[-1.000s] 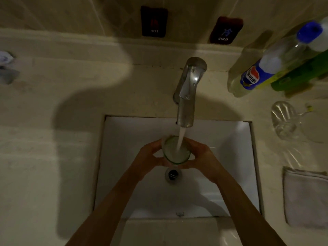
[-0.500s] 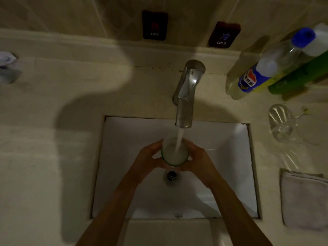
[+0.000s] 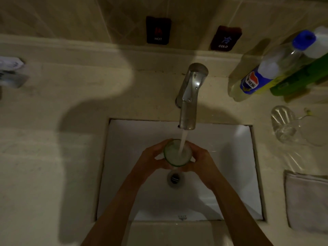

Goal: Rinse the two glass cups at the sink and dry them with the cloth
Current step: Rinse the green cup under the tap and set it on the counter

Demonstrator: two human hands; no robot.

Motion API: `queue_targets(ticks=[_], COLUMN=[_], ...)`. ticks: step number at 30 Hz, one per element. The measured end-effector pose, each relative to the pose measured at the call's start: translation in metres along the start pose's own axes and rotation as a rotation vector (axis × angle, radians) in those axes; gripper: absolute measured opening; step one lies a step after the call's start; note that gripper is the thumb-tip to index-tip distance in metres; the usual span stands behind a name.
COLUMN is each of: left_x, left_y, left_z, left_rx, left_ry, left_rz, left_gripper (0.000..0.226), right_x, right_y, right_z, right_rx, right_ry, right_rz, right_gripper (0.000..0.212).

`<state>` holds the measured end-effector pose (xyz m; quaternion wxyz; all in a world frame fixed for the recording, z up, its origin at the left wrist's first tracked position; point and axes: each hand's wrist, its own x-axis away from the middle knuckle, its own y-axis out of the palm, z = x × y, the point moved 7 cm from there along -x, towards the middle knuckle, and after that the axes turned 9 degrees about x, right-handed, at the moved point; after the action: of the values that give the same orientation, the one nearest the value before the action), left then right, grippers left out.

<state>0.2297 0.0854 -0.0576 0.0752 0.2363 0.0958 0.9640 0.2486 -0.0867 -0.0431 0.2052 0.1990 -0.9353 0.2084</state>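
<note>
i see my left hand and my right hand together over the white rectangular sink basin, and both are curled closed around the round clear glass cup with a greenish rim. the left hand wraps the left side of the cup and the right hand wraps the right side, so the cup sits between the two palms with its mouth up. a white stream of water falls from the silver metal faucet, which stands just beyond my hands, and it lands inside the cup near its right edge. the inside of the cup looks milky with water. just below my hands, nearer to me, is the round dark drain of the basin.

far to the right of my right hand, on the beige stone counter, the second clear glass cup lies on its side, well apart from the sink. nearer to me from that cup lies the folded grey cloth, flat on the counter. beyond the second cup lean a clear plastic bottle with blue cap and blue label and a green bottle beside it. on the tiled wall beyond the faucet are two dark signs, one says hot and one says cold.
</note>
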Motion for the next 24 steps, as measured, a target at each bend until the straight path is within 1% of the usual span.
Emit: queue_targets(ticks=[2,5,9,12,14,18,22,24], left_x=[-0.001,0.001,0.0,0.0,0.001,0.0,0.001,0.002], left_y=[-0.003,-0.002,0.002,0.0,0.0,0.001,0.0,0.002], left_z=[-0.002,-0.007,-0.006,-0.012,-0.014,-0.005,-0.014,-0.019], left_rx=[0.014,0.023,0.033,0.022,0.041,0.104,0.095,0.112], left_ry=[-0.011,-0.018,0.009,-0.012,-0.021,0.034,-0.006,-0.047], left_rz=[0.009,-0.021,-0.012,-0.038,-0.041,-0.001,-0.041,-0.047], left_gripper=[0.082,0.077,0.076,0.08,0.083,0.076,0.069,0.065], right_x=[0.0,0.001,0.0,0.0,-0.001,-0.005,0.001,0.007], right_y=[0.003,0.001,0.001,0.006,0.004,0.005,0.007,0.008], right_z=[0.0,0.002,0.004,0.004,0.006,0.0,0.007,0.017], right_rx=[-0.003,0.029,-0.026,0.009,0.008,-0.008,0.012,-0.026], right_ry=[0.009,0.015,0.031,0.016,0.035,0.03,0.068,0.092], right_rz=[0.001,-0.044,-0.004,-0.062,-0.066,-0.008,-0.092,-0.076], right_gripper=[0.081,0.085,0.081,0.083,0.084,0.078,0.075,0.07])
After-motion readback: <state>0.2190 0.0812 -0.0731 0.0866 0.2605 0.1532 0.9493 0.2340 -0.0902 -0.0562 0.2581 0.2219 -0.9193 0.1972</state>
